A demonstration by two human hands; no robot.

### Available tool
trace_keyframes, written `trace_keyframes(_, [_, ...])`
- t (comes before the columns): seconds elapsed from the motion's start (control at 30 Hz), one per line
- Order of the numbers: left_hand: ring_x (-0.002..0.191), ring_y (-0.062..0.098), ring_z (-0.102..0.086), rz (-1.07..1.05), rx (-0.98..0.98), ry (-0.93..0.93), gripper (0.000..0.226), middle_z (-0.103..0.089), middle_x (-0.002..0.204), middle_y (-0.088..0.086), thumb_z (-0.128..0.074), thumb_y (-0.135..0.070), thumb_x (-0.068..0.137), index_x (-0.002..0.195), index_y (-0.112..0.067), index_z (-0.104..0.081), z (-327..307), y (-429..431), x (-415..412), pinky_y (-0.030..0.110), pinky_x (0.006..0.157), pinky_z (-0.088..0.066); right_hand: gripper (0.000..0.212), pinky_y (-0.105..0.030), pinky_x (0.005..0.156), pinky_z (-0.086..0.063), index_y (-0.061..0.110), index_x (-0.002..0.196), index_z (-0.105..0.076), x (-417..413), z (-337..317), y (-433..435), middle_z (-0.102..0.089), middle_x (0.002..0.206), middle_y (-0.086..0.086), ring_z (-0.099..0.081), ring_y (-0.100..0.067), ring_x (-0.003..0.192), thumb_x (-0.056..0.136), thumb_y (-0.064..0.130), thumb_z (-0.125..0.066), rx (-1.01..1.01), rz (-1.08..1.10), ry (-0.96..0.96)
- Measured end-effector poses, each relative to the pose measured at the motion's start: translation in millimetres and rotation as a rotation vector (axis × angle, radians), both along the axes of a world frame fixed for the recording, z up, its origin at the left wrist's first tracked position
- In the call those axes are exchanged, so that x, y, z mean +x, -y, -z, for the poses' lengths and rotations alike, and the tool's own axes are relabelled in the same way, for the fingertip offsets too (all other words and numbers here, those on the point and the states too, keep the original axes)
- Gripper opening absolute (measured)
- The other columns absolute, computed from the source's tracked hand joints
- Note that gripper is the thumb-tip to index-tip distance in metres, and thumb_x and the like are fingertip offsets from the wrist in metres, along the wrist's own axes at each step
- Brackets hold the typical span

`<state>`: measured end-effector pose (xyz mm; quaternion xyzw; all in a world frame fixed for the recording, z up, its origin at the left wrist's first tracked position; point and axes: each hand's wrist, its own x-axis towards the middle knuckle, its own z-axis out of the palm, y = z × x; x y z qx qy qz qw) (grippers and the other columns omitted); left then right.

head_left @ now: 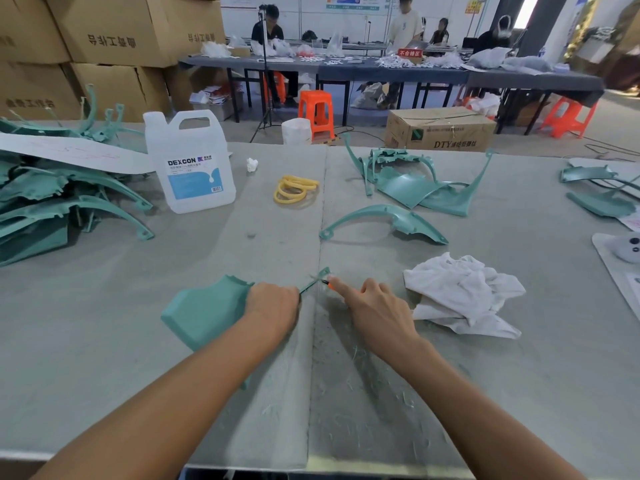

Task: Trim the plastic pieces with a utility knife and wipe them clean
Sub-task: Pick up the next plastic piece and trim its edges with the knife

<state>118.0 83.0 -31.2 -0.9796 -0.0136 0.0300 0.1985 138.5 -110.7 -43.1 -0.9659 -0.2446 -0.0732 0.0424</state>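
A teal plastic piece (pixel 204 311) lies on the grey table (pixel 104 334) in front of me. My left hand (pixel 273 304) grips it where its broad body narrows into a thin arm. My right hand (pixel 375 311) holds a utility knife (pixel 329 284), of which only the orange tip shows, with the index finger stretched along it. The tip meets the thin arm's end. A crumpled white cloth (pixel 460 294) lies just right of my right hand.
A heap of teal pieces (pixel 52 202) fills the left side. More teal pieces (pixel 412 183) lie at centre right, one curved piece (pixel 384 221) closer. A white DEXCON jug (pixel 192 164), yellow rubber bands (pixel 294 189) and plastic shavings (pixel 349 386) are on the table.
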Motion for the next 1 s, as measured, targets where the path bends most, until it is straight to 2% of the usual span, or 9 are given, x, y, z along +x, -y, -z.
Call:
trace_keyframes(0.17, [0.115, 0.027, -0.065, -0.03, -0.015, -0.009, 0.028, -0.069, 0.122, 0.004, -0.042, -0.017, 0.102, 0.125, -0.019, -0.06, 0.3, 0.7, 1.2, 0.031, 0.088, -0.047, 0.071, -0.035, 0.06, -0.033, 0.053, 0.151, -0.017, 2.4, -10.3, -6.4, -0.036, 0.092, -0.001, -0.038, -0.023, 0.08, 0.098, 0.014, -0.045, 0.003, 0.027, 0.045])
trace_keyframes(0.3, [0.112, 0.027, -0.066, -0.001, 0.01, -0.013, 0.028, -0.069, 0.122, 0.003, -0.041, -0.018, 0.103, 0.126, -0.018, -0.058, 3.8, 1.4, 3.7, 0.03, 0.084, -0.045, 0.066, -0.037, 0.059, -0.042, 0.047, 0.155, -0.017, 3.8, -30.9, -3.4, -0.043, 0.087, -0.004, -0.047, -0.025, 0.073, 0.104, 0.014, -0.04, 0.234, 0.086, 0.174])
trace_keyframes(0.37, [0.111, 0.026, -0.067, 0.013, 0.027, -0.029, 0.026, -0.069, 0.122, 0.003, -0.038, -0.02, 0.105, 0.124, -0.019, -0.055, 3.1, -0.6, 1.3, 0.03, 0.078, -0.041, 0.058, -0.042, 0.063, -0.05, 0.045, 0.157, -0.016, 18.7, -46.6, 0.4, -0.048, 0.086, -0.007, -0.051, -0.028, 0.073, 0.108, 0.023, -0.037, 0.357, 0.111, 0.183])
trace_keyframes(0.47, [0.103, 0.027, -0.069, 0.047, -0.03, 0.031, 0.021, -0.071, 0.113, 0.005, -0.037, -0.022, 0.105, 0.117, -0.021, -0.055, 6.4, -5.9, -6.5, 0.031, 0.07, -0.037, 0.051, -0.044, 0.078, -0.048, 0.04, 0.154, -0.024, 26.4, -54.9, 2.9, -0.058, 0.107, -0.003, -0.058, -0.029, 0.094, 0.106, 0.047, -0.039, 0.556, 0.199, -0.023])
trace_keyframes(0.53, [0.088, 0.027, -0.072, 0.122, -0.092, 0.113, 0.012, -0.074, 0.096, 0.006, -0.049, -0.023, 0.098, 0.107, -0.021, -0.058, 3.1, -8.5, -15.9, 0.029, 0.064, -0.039, 0.038, -0.039, 0.072, -0.043, 0.032, 0.127, -0.048, 22.5, -47.5, 1.6, -0.06, 0.099, 0.005, -0.06, -0.025, 0.092, 0.098, 0.057, -0.051, 0.649, 0.212, -0.178])
trace_keyframes(0.63, [0.059, 0.026, -0.068, 0.261, -0.084, 0.214, 0.011, -0.068, 0.064, 0.004, -0.071, -0.03, 0.084, 0.086, -0.022, -0.064, -0.3, -8.4, -24.6, 0.027, 0.051, -0.035, 0.041, -0.039, 0.063, -0.046, 0.025, 0.082, -0.044, 20.4, -34.8, 1.6, -0.051, 0.07, 0.005, -0.053, -0.021, 0.066, 0.089, 0.06, -0.063, 0.743, 0.22, -0.37])
trace_keyframes(0.77, [0.079, 0.029, -0.067, 0.408, -0.2, 0.288, 0.017, -0.07, 0.083, 0.002, -0.052, -0.033, 0.099, 0.094, -0.022, -0.063, 7.8, -3.8, -32.5, 0.036, 0.07, -0.043, 0.044, -0.036, 0.053, -0.051, 0.005, 0.077, -0.054, 18.1, -28.9, 3.2, -0.046, 0.063, 0.0, -0.046, -0.018, 0.055, 0.087, 0.044, -0.072, 0.928, 0.197, -0.514])
trace_keyframes(0.87, [0.098, 0.027, -0.059, 0.456, -0.375, 0.371, 0.032, -0.064, 0.103, 0.003, -0.042, -0.04, 0.101, 0.109, -0.018, -0.064, 7.6, -6.2, -44.9, 0.038, 0.088, -0.045, 0.035, -0.028, 0.045, -0.046, 0.012, 0.071, -0.052, 18.6, -33.1, 10.3, -0.044, 0.055, 0.003, -0.044, -0.015, 0.049, 0.086, 0.033, -0.074, 0.948, 0.193, -0.487])
trace_keyframes(1.0, [0.119, 0.026, -0.053, 0.122, -0.606, 0.444, 0.041, -0.059, 0.127, 0.001, -0.051, -0.045, 0.089, 0.125, -0.027, -0.057, 1.5, -41.0, -60.5, 0.041, 0.101, -0.035, 0.033, -0.034, 0.052, -0.053, 0.007, 0.075, -0.055, 30.2, -46.5, 20.2, -0.047, 0.052, 0.006, -0.049, -0.016, 0.049, 0.088, 0.032, -0.072, 0.842, 0.224, -0.399])
